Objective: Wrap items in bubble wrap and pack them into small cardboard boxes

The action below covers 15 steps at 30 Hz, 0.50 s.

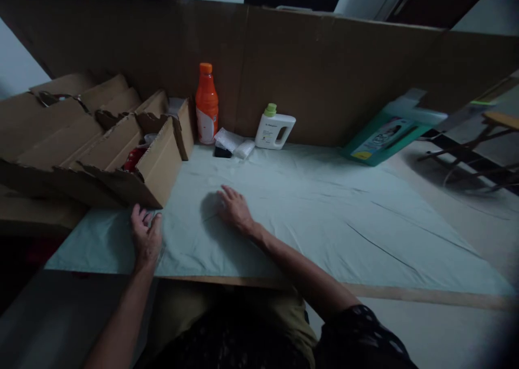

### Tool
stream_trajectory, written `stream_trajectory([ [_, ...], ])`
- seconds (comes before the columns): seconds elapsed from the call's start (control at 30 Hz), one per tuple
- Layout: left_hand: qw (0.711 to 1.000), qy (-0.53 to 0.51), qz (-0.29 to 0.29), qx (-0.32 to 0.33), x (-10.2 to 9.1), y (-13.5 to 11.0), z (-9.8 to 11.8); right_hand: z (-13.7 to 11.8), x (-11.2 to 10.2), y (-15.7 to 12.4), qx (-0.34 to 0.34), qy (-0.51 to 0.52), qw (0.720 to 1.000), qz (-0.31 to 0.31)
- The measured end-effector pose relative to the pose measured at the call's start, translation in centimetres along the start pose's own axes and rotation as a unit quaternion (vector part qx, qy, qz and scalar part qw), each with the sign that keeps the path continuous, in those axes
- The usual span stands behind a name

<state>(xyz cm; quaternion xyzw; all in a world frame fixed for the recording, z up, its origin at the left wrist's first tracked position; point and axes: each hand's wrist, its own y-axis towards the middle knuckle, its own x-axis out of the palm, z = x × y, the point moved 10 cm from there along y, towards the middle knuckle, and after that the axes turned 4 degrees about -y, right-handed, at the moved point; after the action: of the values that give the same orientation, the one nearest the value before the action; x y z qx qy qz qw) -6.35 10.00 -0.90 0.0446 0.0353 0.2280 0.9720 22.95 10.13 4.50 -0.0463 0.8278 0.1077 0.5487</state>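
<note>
My left hand (146, 236) is open at the near corner of a cardboard box (162, 166); whether the fingertips touch it I cannot tell. That box holds something red (134, 157), partly hidden by its walls. My right hand (235, 209) hovers over or rests on the pale green cloth (308, 212), fingers apart and nothing in them. Beyond it lie a crumpled clear plastic packet (235, 142) and a small black item (223, 152). An orange bottle (207, 106) and a white jug with a green cap (274, 129) stand behind these.
More cardboard boxes (48, 125) crowd the left side of the table. A tall cardboard panel (316, 71) closes off the back. At the right back, a large green jug (389, 131) appears tilted. A wooden stool (503, 121) is on the floor at the right.
</note>
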Motion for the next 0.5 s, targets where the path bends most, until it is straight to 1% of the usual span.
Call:
stream_trajectory([
  [0.07, 0.998, 0.032, 0.006, 0.047, 0.0, 0.0, 1.1, 3.3, -1.5, -2.5, 0.036, -0.077, 0.996, -0.017],
  [0.1, 0.996, 0.05, 0.008, 0.079, 0.0, 0.0, 1.9, 4.4, -1.9, -3.7, 0.048, -0.106, 0.993, -0.022],
  [0.17, 0.986, 0.086, 0.013, 0.145, 0.1, -0.2, 3.6, 5.5, -2.3, -5.8, 0.062, -0.148, 0.987, -0.023],
  [0.2, 0.98, 0.105, 0.019, 0.169, 0.1, -0.3, 4.3, 5.6, -2.3, -6.6, 0.064, -0.163, 0.984, -0.02],
  [0.27, 0.971, 0.142, 0.029, 0.192, 0.1, -0.3, 5.2, 5.1, -2.1, -7.5, 0.06, -0.182, 0.981, -0.012],
  [0.37, 0.965, 0.175, 0.023, 0.192, 0.2, 0.0, 5.6, 4.3, -1.8, -7.7, 0.048, -0.188, 0.981, 0.001],
  [0.5, 0.965, 0.199, 0.011, 0.172, 0.3, 0.3, 5.9, 4.2, -1.7, -7.3, 0.039, -0.184, 0.982, 0.009],
])
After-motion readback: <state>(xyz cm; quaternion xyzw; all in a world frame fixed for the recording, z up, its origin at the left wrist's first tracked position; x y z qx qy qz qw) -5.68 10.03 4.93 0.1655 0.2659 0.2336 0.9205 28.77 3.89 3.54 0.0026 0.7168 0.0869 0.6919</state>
